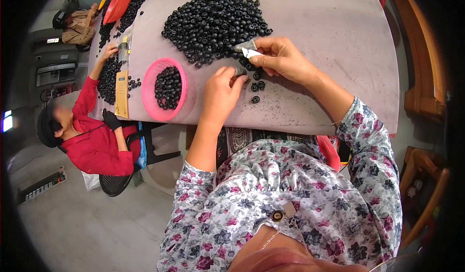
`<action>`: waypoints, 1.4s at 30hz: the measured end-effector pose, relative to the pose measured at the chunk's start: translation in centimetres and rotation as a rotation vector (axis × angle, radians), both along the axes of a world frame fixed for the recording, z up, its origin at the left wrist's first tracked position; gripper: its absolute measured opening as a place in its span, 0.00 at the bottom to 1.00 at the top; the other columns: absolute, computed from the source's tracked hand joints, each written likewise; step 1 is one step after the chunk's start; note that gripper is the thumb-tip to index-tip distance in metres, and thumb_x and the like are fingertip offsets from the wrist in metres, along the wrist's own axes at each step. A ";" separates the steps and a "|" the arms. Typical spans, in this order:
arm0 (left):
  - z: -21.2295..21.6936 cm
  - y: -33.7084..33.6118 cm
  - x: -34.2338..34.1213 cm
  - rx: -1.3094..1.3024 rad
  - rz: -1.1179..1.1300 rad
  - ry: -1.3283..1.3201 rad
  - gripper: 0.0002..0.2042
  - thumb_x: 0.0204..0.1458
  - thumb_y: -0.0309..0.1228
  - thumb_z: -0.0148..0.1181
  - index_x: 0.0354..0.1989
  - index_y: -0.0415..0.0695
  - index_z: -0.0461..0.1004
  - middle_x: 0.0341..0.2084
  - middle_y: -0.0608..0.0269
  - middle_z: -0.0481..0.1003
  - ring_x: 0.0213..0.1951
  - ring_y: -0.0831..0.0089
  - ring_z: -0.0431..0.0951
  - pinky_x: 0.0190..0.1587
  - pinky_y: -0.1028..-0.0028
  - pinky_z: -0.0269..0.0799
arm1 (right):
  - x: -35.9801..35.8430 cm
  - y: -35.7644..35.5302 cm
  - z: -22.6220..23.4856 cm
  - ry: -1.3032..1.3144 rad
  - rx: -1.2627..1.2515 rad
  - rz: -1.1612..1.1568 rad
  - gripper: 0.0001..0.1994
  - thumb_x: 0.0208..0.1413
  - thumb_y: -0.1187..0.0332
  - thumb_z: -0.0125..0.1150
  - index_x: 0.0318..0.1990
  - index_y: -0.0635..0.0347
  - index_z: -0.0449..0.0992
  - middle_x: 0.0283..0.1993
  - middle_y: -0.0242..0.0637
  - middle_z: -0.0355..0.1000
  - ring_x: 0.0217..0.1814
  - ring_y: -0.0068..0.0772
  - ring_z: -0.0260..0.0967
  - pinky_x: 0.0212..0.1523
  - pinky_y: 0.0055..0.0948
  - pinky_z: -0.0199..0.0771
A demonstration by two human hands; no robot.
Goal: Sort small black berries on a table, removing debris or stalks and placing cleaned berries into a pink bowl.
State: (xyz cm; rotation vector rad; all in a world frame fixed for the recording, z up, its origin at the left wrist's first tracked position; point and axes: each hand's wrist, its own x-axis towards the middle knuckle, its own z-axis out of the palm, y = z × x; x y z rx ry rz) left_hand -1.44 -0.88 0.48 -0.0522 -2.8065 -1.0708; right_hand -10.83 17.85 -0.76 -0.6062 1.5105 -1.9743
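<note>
A heap of small round black pieces with hollow centres [215,22] lies on the cloth-covered table in front of me. My right hand [283,61] is at the heap's near right edge, pinching a small white pointed piece [250,53] between thumb and index finger. A grey cover wraps that index fingertip. Lower and to the left, my left hand [223,92] is closed, its thumb against a grey-covered index finger; whatever is between them is too small to make out. Several loose black pieces [255,99] lie just right of my left fingertips.
Left of my left hand stands a pink basket [147,90] part-filled with black pieces. A person in red [99,148] sits at the table's left side, near a yellowish box [122,95] and more black pieces. Farther off are a red basket [118,4] and another person [77,27].
</note>
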 end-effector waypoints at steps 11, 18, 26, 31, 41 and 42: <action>0.0 -0.4 1.3 0.018 -0.033 0.029 0.08 0.54 0.27 0.63 0.31 0.36 0.71 0.28 0.50 0.73 0.28 0.52 0.74 0.31 0.62 0.69 | 0.0 0.0 0.1 0.045 0.025 0.000 0.07 0.60 0.68 0.63 0.37 0.63 0.77 0.23 0.23 0.67 0.19 0.11 0.58 0.18 0.18 0.53; 1.1 -0.4 2.3 0.030 0.057 0.048 0.07 0.53 0.25 0.64 0.33 0.36 0.72 0.28 0.55 0.72 0.24 0.63 0.73 0.28 0.68 0.70 | 0.0 0.0 0.1 0.046 0.050 0.005 0.07 0.60 0.67 0.63 0.36 0.62 0.77 0.22 0.24 0.67 0.19 0.12 0.59 0.18 0.18 0.54; -0.1 -0.2 2.5 -0.168 -0.087 0.094 0.08 0.49 0.28 0.68 0.32 0.40 0.74 0.33 0.58 0.73 0.28 0.61 0.76 0.30 0.64 0.72 | 0.0 -0.1 0.1 0.047 0.065 0.002 0.07 0.60 0.68 0.63 0.36 0.63 0.76 0.21 0.24 0.66 0.19 0.12 0.58 0.18 0.18 0.54; -1.1 -0.4 2.3 -0.319 -0.100 0.268 0.07 0.50 0.29 0.67 0.31 0.41 0.75 0.33 0.59 0.74 0.30 0.56 0.76 0.32 0.61 0.73 | -0.1 0.1 -0.1 0.059 0.071 0.019 0.07 0.60 0.68 0.62 0.37 0.63 0.77 0.21 0.24 0.66 0.19 0.12 0.59 0.18 0.18 0.55; -0.4 -0.7 1.1 -0.396 -0.110 0.194 0.07 0.53 0.27 0.62 0.31 0.40 0.69 0.29 0.53 0.73 0.29 0.50 0.76 0.30 0.57 0.71 | -0.1 0.1 -0.1 0.079 0.072 0.033 0.08 0.61 0.68 0.62 0.43 0.62 0.78 0.23 0.23 0.67 0.19 0.11 0.58 0.18 0.17 0.55; -0.1 -0.6 0.9 -0.387 -0.122 0.192 0.08 0.53 0.27 0.62 0.31 0.39 0.68 0.28 0.52 0.73 0.29 0.49 0.75 0.29 0.57 0.70 | -0.1 0.1 0.0 0.071 0.067 0.028 0.07 0.60 0.68 0.63 0.39 0.62 0.77 0.23 0.23 0.67 0.19 0.11 0.59 0.18 0.17 0.56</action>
